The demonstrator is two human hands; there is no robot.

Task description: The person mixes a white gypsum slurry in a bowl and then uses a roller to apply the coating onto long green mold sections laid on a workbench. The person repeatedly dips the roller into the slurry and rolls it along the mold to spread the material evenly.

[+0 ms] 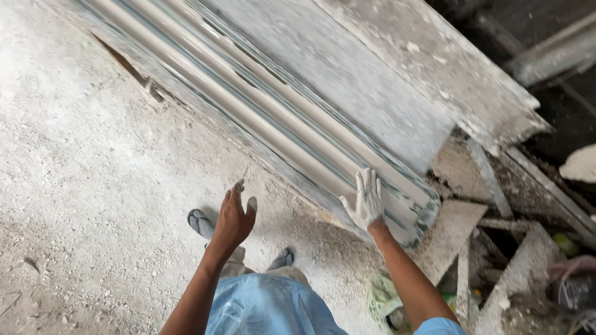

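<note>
Head view, looking down. Right hand (366, 201), coated in white plaster dust, lies flat with fingers spread on the near end of a long pale ribbed plaster moulding slab (273, 118); the grip is splayed, palm pressing the surface, pinching nothing. Left hand (234, 217) hovers bare just left of the slab's lower edge, fingers loosely spread and slightly curled, holding nothing; whether it touches anything, cannot tell (looks to be in the air above the floor).

The slab runs diagonally from upper left down to lower right, its long parallel cream ridges with grey-green grooves between, its near end ragged and chipped. It lies on the dusty grey concrete floor (81, 186), and against its far side a wide flat grey dust-caked board (385, 74) overlaps or leans (exact contact hard to tell).

Below the hands: the person's light blue garment (267, 307) and two feet in dark sandals (200, 222), standing on the floor close to the slab's edge.

Right of the slab's end, a heap of broken grey-white plaster scraps and strips (472, 248), well jumbled. Some green bits (564, 243) show among the rubble, too small to identify. Upper right is dark, with a grey beam (552, 53) crossing it.
</note>
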